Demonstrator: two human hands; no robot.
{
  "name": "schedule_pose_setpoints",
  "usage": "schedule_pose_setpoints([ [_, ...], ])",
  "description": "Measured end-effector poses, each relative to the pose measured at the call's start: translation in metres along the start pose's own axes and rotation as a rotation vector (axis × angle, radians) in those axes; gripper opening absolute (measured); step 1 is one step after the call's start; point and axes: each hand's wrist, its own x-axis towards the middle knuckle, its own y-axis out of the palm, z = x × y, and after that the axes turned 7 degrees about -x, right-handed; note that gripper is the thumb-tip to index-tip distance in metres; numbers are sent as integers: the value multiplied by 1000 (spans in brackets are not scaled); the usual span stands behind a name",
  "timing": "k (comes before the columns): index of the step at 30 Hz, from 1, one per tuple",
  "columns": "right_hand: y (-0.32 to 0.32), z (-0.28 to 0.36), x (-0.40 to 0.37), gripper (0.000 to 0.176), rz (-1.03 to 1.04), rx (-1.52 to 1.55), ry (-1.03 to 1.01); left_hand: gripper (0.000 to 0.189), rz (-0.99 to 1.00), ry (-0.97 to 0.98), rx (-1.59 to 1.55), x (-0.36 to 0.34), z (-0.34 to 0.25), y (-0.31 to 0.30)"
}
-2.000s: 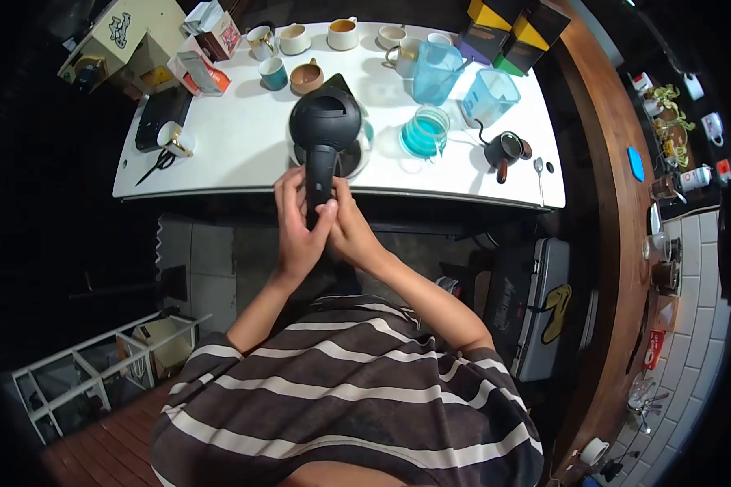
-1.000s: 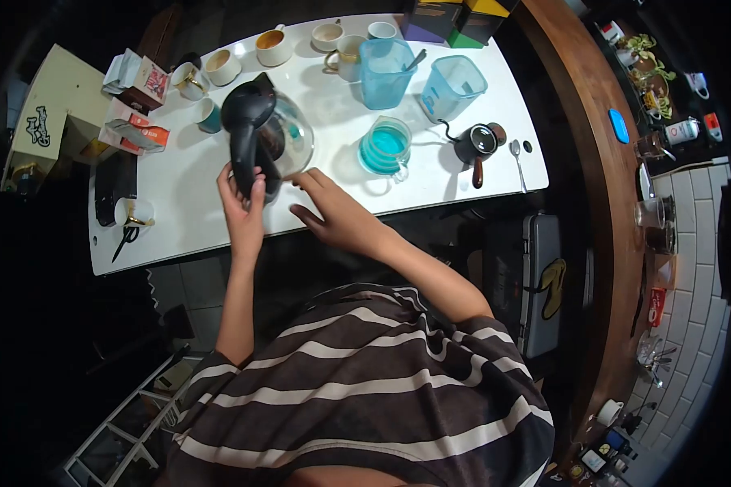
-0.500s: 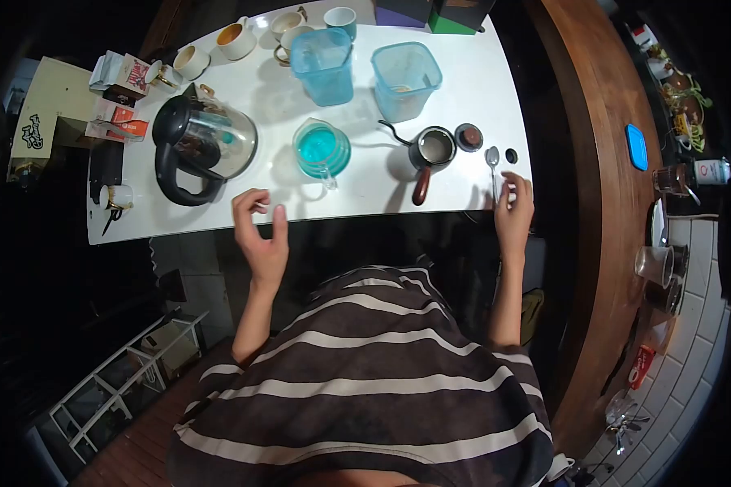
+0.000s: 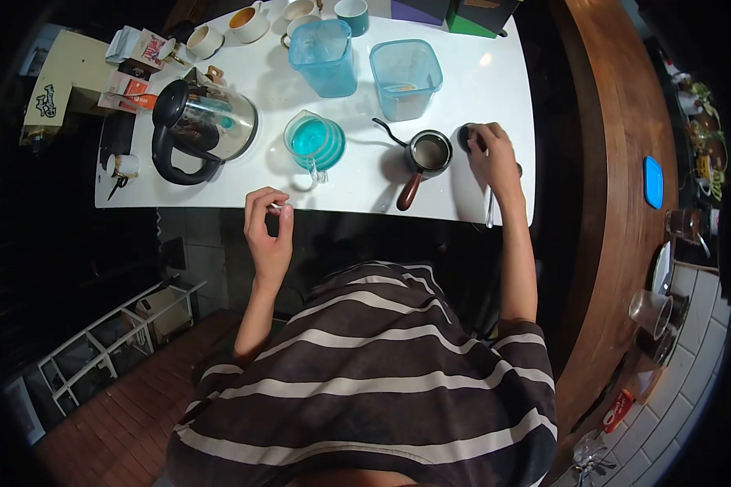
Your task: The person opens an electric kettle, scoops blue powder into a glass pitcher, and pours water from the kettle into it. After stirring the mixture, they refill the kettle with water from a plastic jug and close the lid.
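Note:
My right hand (image 4: 495, 162) reaches over the white table, its fingers closed on a small dark round lid (image 4: 465, 138) that they partly hide. Below that hand lies a metal spoon (image 4: 490, 209), mostly covered by it. To the left of the lid stands a black gooseneck pot (image 4: 430, 152) with a wooden handle, its top uncovered. My left hand (image 4: 269, 233) hovers at the table's front edge, fingers loosely curled, thumb apart, nothing in it. Nearest to it is a glass server (image 4: 317, 144) that looks turquoise inside.
A large black-handled electric kettle (image 4: 205, 130) stands at left. Two blue plastic containers (image 4: 323, 61) are farther back, with several cups (image 4: 248, 24) behind. Small boxes (image 4: 142, 50) sit at the back left. A wooden counter (image 4: 605, 219) runs along the right.
My right hand has moved from the spoon up and left to the lid, and its fingers have closed there. The left hand stays near the table edge; the whole view has shifted slightly.

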Motion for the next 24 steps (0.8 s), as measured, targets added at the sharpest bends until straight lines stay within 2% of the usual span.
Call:
schedule_pose_setpoints([
  [4, -38, 38, 4, 25, -144, 40, -52, 10, -39, -28, 19, -1, 5, -8],
  [9, -51, 94, -13, 26, 57, 114, -152, 8, -66, -61, -45, 5, 14, -14],
  [19, -26, 109, -7, 27, 144, -20, -180, 7, -46, -43, -44, 25, 22, -24],
  [24, -25, 110, -9, 25, 201, -11, -80, 7, -61, -49, -42, 26, 34, -31],
])
